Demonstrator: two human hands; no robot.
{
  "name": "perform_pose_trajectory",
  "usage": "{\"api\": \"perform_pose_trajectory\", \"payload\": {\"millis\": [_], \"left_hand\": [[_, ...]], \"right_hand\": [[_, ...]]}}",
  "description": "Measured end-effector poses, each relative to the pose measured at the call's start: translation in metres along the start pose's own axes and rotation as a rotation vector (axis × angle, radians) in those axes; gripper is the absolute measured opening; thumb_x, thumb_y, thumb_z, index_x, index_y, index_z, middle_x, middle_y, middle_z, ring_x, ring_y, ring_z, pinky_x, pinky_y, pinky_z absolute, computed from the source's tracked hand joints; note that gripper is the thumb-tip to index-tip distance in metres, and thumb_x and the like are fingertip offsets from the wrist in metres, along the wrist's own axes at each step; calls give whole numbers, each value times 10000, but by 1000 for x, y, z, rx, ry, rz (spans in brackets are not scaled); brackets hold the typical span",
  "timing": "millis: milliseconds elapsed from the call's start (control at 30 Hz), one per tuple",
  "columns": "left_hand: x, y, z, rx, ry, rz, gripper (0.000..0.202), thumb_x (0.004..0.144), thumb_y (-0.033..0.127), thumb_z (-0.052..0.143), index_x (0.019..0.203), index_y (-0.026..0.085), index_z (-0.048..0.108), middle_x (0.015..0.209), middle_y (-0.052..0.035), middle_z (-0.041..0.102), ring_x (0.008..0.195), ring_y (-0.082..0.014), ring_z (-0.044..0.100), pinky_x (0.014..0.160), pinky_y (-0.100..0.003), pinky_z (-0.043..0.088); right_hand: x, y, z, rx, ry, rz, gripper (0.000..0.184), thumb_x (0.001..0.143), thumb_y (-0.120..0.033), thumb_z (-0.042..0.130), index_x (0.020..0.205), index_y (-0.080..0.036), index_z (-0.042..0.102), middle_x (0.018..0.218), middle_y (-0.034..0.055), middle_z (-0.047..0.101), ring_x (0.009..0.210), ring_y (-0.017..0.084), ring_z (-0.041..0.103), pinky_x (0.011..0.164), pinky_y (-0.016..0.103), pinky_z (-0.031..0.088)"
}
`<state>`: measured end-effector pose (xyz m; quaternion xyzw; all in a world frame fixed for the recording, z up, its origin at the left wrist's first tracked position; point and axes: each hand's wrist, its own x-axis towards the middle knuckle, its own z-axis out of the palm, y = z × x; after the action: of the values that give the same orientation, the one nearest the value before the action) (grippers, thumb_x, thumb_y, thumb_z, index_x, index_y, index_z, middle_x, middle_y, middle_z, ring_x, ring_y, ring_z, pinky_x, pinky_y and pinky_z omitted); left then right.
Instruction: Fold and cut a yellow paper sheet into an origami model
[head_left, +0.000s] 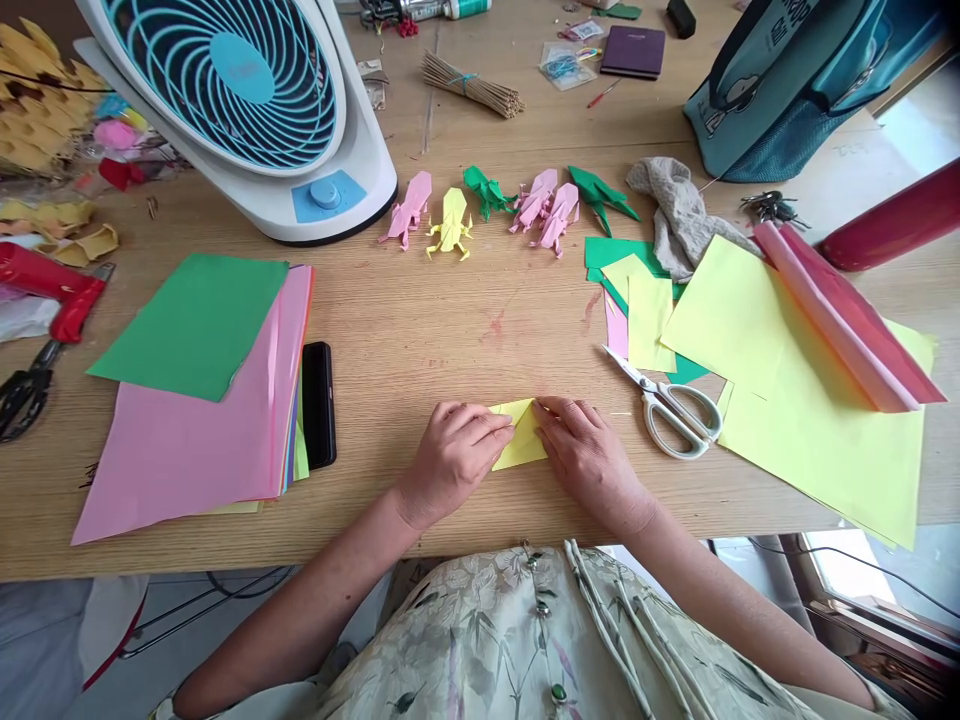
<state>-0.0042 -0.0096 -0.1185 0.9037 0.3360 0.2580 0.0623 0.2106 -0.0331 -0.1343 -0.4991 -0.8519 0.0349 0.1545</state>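
Observation:
A small piece of folded yellow paper (520, 448) lies on the table close to its front edge, with a crease running across its upper part. My left hand (456, 457) grips its left side, fingers together and pressed onto the paper. On the opposite side, my right hand (592, 460) has its fingers bent over the paper's right edge. Both hands partly hide the sheet. White-handled scissors (679, 418) rest to the right of my right hand, blades pointing up and left.
Folded paper frogs (452, 225) in several colours stand beyond my hands. Left are a fan (330, 195), a coloured paper stack (195, 440) and a black phone (319, 405). Yellow sheets (832, 450), paper offcuts (651, 320), a cloth (679, 215) and a red bottle (892, 215) lie right.

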Motion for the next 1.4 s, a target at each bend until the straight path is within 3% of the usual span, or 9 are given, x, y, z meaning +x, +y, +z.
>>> {"api": "perform_pose_trajectory", "payload": {"millis": [333, 867, 1133, 1400], "left_hand": [[-13, -5, 0, 37, -66, 111, 193, 971, 104, 510, 1082, 169, 655, 1164, -63, 724, 1074, -197, 650, 875, -373, 442], [-21, -6, 0, -16, -64, 133, 200, 943, 77, 542, 1103, 146, 640, 1171, -81, 720, 1136, -214, 640, 894, -386, 485], [-22, -6, 0, -23, -71, 120, 222, 946, 72, 523, 1107, 168, 644, 1183, -80, 716, 1157, -217, 634, 904, -389, 486], [-22, -6, 0, -54, -66, 100, 207, 935, 72, 547, 1088, 166, 651, 1177, -78, 718, 1149, -217, 640, 909, -387, 490]], "right_hand": [[0, 0, -2, 43, 29, 10, 303, 999, -150, 422, 1262, -107, 568, 1207, 161, 638, 1027, 255, 586, 814, 409, 505], [-2, -1, 0, 73, 21, 19, 286, 1000, -151, 436, 1253, -113, 565, 1249, 157, 631, 1075, 259, 584, 847, 416, 512], [-2, -1, 2, 37, -46, 44, 501, 997, -152, 414, 1488, -93, 332, 1249, 191, 597, 1102, 289, 550, 852, 451, 501], [-1, 0, 2, 51, -52, 60, 427, 994, -151, 422, 1419, -111, 440, 1254, 177, 579, 1049, 272, 555, 847, 442, 493]]}}
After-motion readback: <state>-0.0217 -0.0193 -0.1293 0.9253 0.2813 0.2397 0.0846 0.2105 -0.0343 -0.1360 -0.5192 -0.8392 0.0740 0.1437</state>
